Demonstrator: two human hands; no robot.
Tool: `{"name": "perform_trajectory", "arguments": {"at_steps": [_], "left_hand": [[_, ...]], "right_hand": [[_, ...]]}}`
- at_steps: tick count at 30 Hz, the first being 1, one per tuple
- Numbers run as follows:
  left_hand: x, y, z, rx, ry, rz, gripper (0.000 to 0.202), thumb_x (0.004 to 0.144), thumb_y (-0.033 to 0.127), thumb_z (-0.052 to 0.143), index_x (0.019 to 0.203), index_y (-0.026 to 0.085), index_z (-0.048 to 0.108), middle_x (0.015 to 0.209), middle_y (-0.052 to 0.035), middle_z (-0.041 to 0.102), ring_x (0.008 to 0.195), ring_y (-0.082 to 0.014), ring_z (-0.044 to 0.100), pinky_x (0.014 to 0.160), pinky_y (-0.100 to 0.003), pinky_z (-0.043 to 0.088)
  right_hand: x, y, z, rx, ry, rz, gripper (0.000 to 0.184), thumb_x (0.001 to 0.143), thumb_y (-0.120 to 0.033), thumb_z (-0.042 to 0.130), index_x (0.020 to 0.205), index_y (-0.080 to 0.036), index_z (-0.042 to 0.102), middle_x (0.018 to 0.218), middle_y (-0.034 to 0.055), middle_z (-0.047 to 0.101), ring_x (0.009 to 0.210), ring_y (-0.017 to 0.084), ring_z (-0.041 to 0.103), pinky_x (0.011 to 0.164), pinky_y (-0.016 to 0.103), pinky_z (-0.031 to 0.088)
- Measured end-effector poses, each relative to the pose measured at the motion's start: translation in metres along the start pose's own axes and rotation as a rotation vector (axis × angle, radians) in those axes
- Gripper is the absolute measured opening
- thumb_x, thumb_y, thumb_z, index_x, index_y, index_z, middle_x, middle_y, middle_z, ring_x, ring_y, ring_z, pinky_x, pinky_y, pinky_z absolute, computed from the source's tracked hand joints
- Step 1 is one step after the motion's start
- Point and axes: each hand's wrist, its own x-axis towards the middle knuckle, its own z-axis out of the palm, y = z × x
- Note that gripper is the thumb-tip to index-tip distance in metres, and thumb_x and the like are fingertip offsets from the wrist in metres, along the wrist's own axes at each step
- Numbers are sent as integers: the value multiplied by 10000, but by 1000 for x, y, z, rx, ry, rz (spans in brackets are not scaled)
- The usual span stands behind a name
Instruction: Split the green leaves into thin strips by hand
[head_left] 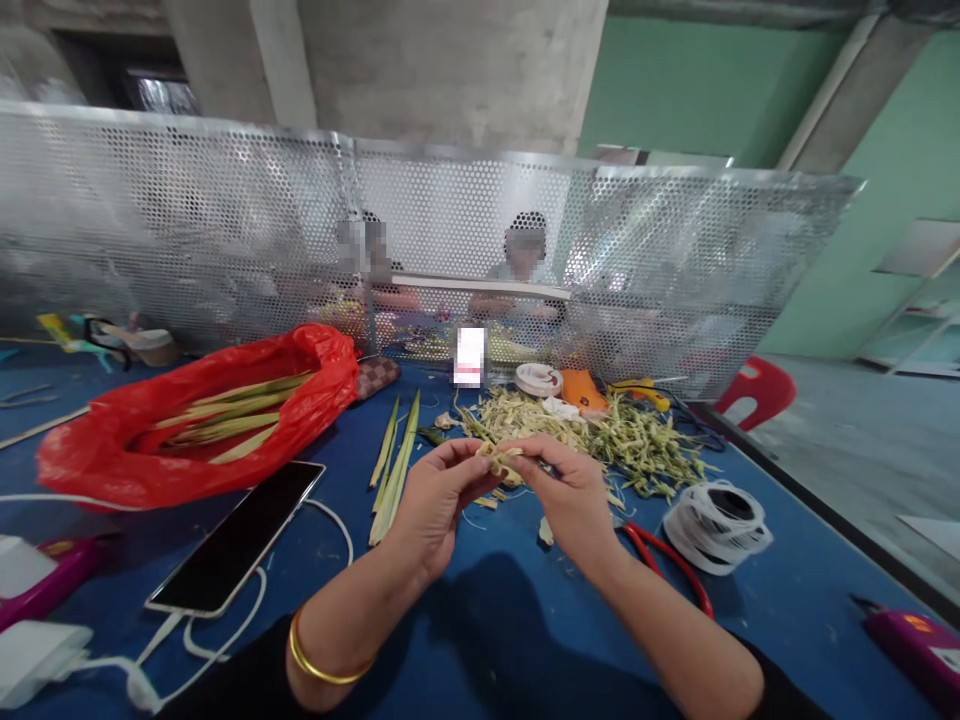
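Note:
Both my hands meet above the blue table point(525, 620) near its middle. My left hand point(435, 505) and my right hand point(570, 490) each pinch the same small folded piece of pale leaf strip point(501, 458) between fingers and thumb. A gold bangle point(319, 660) sits on my left wrist. Just beyond my hands lies a heap of woven and cut leaf pieces point(600, 430). Three long green leaf strips point(397, 465) lie flat to the left of my left hand.
A red plastic bag point(150, 470) holds more leaf strips at the left. A phone point(236, 540) on a white cable lies beside it. Red-handled scissors point(667, 565) and a spool of white cord point(716, 515) lie at the right. A perforated metal screen point(225, 220) runs behind, with people seated beyond it.

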Motion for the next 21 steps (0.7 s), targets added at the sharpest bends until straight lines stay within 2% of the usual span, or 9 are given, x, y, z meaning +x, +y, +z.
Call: {"name": "perform_trajectory", "arguments": {"at_steps": [4,9,12,17,21], "left_hand": [[-4,-1,2,54,-21,0,219,556,146,777,715,120,628,709,-33,680,651,-130,648,732,-264,532],[-5,-3,1,71,-15,-4,228,562,159,780,731,122,631,700,-29,682,640,-123,645,729,-255,528],[-4,-3,0,41,-14,-8,201,581,155,770,731,122,640,716,-28,682,653,-121,647,731,-248,528],[-4,-1,0,15,-20,-26,188,581,146,771,720,119,649,704,-24,670,649,-121,645,726,-243,523],[-8,-1,3,34,-35,-36,189,571,151,777,706,121,647,690,-18,663,641,-120,642,723,-241,514]], "right_hand": [[0,3,0,-6,1,-72,68,763,-198,625,720,-210,677,750,22,647,756,163,595,696,289,481],[-3,2,2,9,33,30,58,739,-207,646,683,-194,640,689,2,627,654,138,568,619,250,468],[-4,1,2,32,-1,49,54,767,-212,618,730,-197,653,745,13,663,702,151,594,658,260,479],[-5,-1,3,-15,-38,-49,143,832,-211,543,818,-213,685,815,20,674,769,159,612,714,269,481],[-8,0,5,-65,53,1,129,812,-209,565,893,-210,665,760,5,663,713,152,610,678,262,487]]}}
